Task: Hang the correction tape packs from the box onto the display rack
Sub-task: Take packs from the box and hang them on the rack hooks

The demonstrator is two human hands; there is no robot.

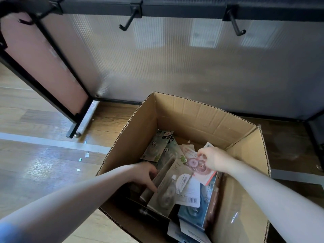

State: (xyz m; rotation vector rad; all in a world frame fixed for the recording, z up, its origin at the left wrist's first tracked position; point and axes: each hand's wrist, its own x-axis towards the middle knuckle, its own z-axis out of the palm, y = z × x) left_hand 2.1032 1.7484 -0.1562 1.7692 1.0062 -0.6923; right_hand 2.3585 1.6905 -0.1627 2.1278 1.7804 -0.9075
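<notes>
Reaching into the cardboard box (196, 111) on the floor, we curl our left hand (144, 174) around a beige correction tape pack (168, 188), pinch a pink pack (197, 163) with our right hand (213, 159), and beyond stands the display rack (175, 9) with bare hooks (128, 21).

You have one open brown cardboard box (201, 111) on the floor, with at least five carded correction tape packs (175, 181) lying jumbled inside; the pile hides any more. Above it you face three black metal hooks (234, 21) on the rack's top bar, and a few pale paper scraps (82, 157) on the wooden floor.
</notes>
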